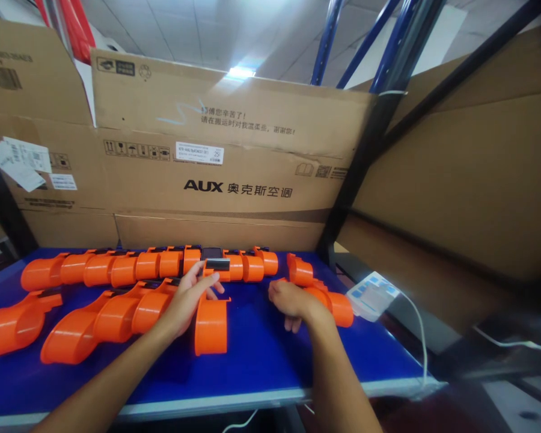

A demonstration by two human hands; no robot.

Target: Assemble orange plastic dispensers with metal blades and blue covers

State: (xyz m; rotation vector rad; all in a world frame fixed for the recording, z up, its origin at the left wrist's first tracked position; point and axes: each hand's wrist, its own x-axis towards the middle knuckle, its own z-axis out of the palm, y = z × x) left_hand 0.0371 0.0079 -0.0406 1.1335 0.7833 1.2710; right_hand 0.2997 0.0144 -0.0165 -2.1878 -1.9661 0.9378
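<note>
My left hand [189, 294] holds an orange part with a dark strip [217, 268] between thumb and fingers, near the middle of the blue table. Just below it stands an orange round-bodied part [211, 328]. My right hand [289, 300] is to the right, with thumb and forefinger pinched together and the other fingers hanging down; anything in the pinch is too small to make out. Beside and partly behind this hand are several orange parts [341, 309]. More orange parts [117, 316] lie in a row on the left, and a longer row [124, 270] runs along the back.
A cardboard wall [252, 219] rises behind the blue table [256, 373]. At the right edge sits a white and blue box [373, 296] beside a white cable [424, 337]. A dark rack post [354, 171] stands at the back right corner.
</note>
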